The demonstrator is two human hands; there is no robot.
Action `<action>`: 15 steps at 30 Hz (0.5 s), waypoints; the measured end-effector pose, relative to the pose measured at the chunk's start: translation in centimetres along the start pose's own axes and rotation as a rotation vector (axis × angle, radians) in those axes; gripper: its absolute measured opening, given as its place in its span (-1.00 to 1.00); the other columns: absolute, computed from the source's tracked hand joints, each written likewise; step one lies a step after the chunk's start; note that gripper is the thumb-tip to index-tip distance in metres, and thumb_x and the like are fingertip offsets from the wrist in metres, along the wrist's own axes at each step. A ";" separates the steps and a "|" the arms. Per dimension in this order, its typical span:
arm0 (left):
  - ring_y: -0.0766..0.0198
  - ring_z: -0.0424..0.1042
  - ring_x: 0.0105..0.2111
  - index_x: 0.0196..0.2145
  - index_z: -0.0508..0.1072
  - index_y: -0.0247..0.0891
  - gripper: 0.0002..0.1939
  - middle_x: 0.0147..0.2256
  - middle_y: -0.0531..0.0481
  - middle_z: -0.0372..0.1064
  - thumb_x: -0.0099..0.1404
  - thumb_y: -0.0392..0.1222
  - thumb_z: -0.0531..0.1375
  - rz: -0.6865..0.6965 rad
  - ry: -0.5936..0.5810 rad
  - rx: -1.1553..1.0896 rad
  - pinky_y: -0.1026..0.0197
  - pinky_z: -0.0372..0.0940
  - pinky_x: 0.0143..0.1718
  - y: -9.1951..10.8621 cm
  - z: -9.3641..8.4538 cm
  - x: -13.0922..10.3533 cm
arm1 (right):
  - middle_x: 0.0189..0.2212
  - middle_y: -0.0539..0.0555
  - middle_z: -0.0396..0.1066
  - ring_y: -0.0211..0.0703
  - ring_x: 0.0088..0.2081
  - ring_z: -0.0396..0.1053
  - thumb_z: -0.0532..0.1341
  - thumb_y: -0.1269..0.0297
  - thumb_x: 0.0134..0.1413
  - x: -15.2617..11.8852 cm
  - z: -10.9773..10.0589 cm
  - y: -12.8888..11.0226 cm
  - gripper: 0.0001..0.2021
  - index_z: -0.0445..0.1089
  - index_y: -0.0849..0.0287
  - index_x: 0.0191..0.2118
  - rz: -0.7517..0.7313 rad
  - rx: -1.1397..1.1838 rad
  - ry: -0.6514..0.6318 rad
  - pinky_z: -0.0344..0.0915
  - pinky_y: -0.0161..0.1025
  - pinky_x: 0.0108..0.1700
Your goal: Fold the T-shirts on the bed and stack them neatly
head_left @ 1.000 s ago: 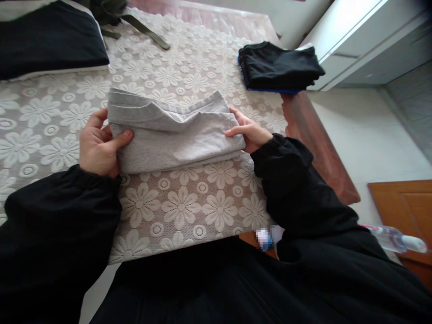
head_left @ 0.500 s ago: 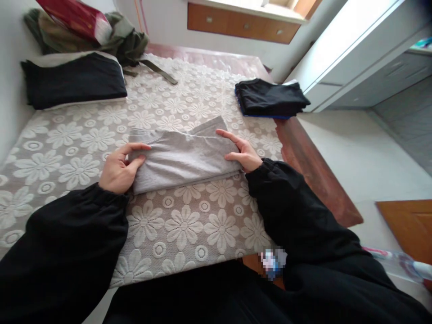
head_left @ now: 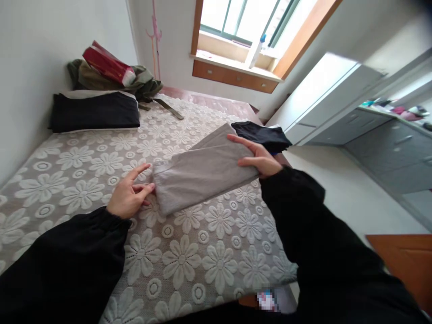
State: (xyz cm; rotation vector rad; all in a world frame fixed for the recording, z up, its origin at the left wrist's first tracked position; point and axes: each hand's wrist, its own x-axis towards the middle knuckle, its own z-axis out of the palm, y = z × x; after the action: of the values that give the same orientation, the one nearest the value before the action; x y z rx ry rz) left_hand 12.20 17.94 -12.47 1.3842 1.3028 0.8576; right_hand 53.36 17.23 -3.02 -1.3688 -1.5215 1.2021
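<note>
A folded grey garment (head_left: 205,173) is tilted over the patterned tablecloth (head_left: 182,258), its right end raised. My right hand (head_left: 258,157) grips that end, thumb and fingers on its upper face and the rest out of sight beneath. Beside the garment's left edge is my left hand (head_left: 130,193), fingers spread apart; the fingertips are close to the cloth or just touching it, with nothing held between them. Beyond my right hand lies a stack of folded black clothes (head_left: 261,135), partly hidden by the grey garment.
At the back left a folded black and white pile of clothes (head_left: 96,111) lies near the wall, with a green bag (head_left: 145,83) and a red packet (head_left: 106,63) behind it. A window (head_left: 243,22), a white cabinet (head_left: 324,90) and a grey counter (head_left: 381,135) stand further off.
My right hand has lifted its end of the grey garment and moved it to the right. My left hand has loosened from the left end. The view has tilted up, showing the window.
</note>
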 end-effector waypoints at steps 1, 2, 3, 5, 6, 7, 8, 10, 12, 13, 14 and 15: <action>0.08 0.72 -0.20 0.41 0.44 -0.06 -0.23 0.50 -0.28 0.22 0.28 -0.08 0.44 0.010 0.013 -0.015 0.32 0.52 -0.56 0.0 0.3 -0.2 | 0.31 0.09 0.52 0.42 0.20 0.57 0.58 0.19 -0.08 0.9 -1.6 -2.5 -0.05 0.44 -0.06 0.50 -0.030 -0.068 -0.021 0.55 0.38 0.26; 0.10 0.72 -0.21 0.37 0.48 -0.06 -0.30 0.54 -0.25 0.14 0.30 -0.08 0.42 0.029 0.032 -0.018 0.33 0.50 -0.60 0.0 0.5 -0.4 | 0.32 0.10 0.51 0.42 0.21 0.56 0.58 0.24 -0.08 1.9 -3.2 -5.0 -0.10 0.49 -0.05 0.46 -0.052 -0.134 -0.032 0.56 0.34 0.25; 0.12 0.72 -0.23 0.31 0.53 -0.07 -0.39 0.56 -0.23 0.10 0.31 -0.08 0.39 0.050 0.053 -0.018 0.35 0.49 -0.62 0.1 0.7 -0.6 | 0.34 0.11 0.50 0.40 0.21 0.56 0.58 0.30 -0.08 2.9 -4.7 -7.5 -0.13 0.52 -0.03 0.43 -0.055 -0.198 -0.043 0.56 0.27 0.24; 0.14 0.71 -0.26 0.20 0.61 -0.07 -0.51 0.56 -0.20 0.11 0.33 -0.06 0.36 0.076 0.072 -0.018 0.35 0.47 -0.66 0.1 0.9 -0.7 | 0.35 0.09 0.49 0.29 0.22 0.55 0.53 0.44 0.01 5.1 -7.3 -12.1 -0.19 0.52 -0.03 0.42 -0.041 -0.334 -0.045 0.57 0.10 0.15; 0.12 0.71 -0.26 0.17 0.63 -0.07 -0.54 0.53 -0.21 0.16 0.33 -0.05 0.37 0.073 0.060 -0.020 0.34 0.47 -0.66 0.0 0.8 -0.7 | 0.35 0.06 0.48 0.22 0.22 0.56 0.50 0.53 0.03 6.1 -8.4 -14.0 -0.19 0.51 -0.05 0.42 -0.024 -0.407 -0.032 0.57 0.01 0.09; 0.08 0.71 -0.25 0.14 0.65 -0.06 -0.56 0.49 -0.22 0.23 0.31 -0.05 0.38 0.061 0.040 -0.024 0.31 0.49 -0.66 0.0 0.8 -0.7 | 0.35 0.03 0.48 0.17 0.21 0.56 0.48 0.59 0.04 7.1 -9.4 -15.5 -0.18 0.51 -0.07 0.42 -0.011 -0.475 -0.006 0.56 -0.08 0.03; 0.03 0.71 -0.23 0.13 0.66 -0.06 -0.56 0.45 -0.24 0.30 0.30 -0.04 0.40 0.046 0.021 -0.029 0.28 0.51 -0.65 0.0 0.6 -0.6 | 0.34 -0.01 0.49 0.13 0.21 0.56 0.47 0.64 0.03 8.0 -10.4 -16.7 -0.17 0.51 -0.09 0.41 0.000 -0.543 0.033 0.54 -0.17 -0.02; -0.03 0.71 -0.21 0.12 0.67 -0.04 -0.55 0.35 -0.27 0.41 0.27 -0.03 0.43 0.021 0.003 -0.039 0.25 0.53 -0.65 0.0 0.5 -0.6 | 0.31 -0.09 0.52 0.08 0.20 0.55 0.46 0.69 0.02 9.3 -12.5 -18.3 -0.16 0.54 -0.14 0.38 0.022 -0.665 0.149 0.50 -0.29 -0.08; -0.02 0.70 -0.22 0.12 0.67 -0.06 -0.53 0.30 -0.28 0.45 0.25 -0.03 0.44 0.012 0.015 -0.039 0.26 0.52 -0.66 0.2 0.5 -0.6 | 0.30 -0.10 0.52 0.02 0.22 0.53 0.44 0.70 0.11 10.0 -14.8 -18.8 -0.19 0.52 -0.14 0.40 0.053 -0.768 0.274 0.48 -0.37 -0.03; 0.00 0.70 -0.23 0.11 0.67 -0.08 -0.53 0.29 -0.28 0.46 0.25 -0.02 0.43 0.012 0.032 -0.032 0.28 0.51 -0.66 0.3 0.6 -0.7 | 0.33 -0.07 0.49 -0.03 0.23 0.52 0.40 0.69 0.21 10.2 -16.1 -18.7 -0.21 0.47 -0.13 0.45 0.080 -0.803 0.325 0.48 -0.38 0.02; 0.02 0.70 -0.24 0.11 0.66 -0.10 -0.53 0.29 -0.28 0.46 0.25 -0.02 0.42 0.011 0.046 -0.023 0.30 0.49 -0.66 0.5 0.7 -0.9 | 0.37 -0.03 0.46 -0.11 0.23 0.52 0.36 0.67 0.30 10.3 -17.5 -18.2 -0.24 0.41 -0.10 0.49 0.118 -0.825 0.371 0.46 -0.40 0.06; 0.05 0.69 -0.24 0.10 0.66 -0.13 -0.54 0.30 -0.28 0.47 0.26 -0.01 0.40 0.010 0.055 -0.012 0.32 0.49 -0.66 0.7 0.8 -1.0 | 0.40 0.03 0.42 -0.19 0.21 0.52 0.32 0.63 0.39 10.4 -18.8 -17.5 -0.27 0.34 -0.06 0.54 0.158 -0.844 0.402 0.43 -0.41 0.09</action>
State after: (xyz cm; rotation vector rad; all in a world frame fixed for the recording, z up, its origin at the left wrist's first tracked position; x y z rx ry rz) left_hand 13.00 16.85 -11.84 1.3676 1.3314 0.9140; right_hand 64.71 30.70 18.44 -2.1409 -1.7000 0.2835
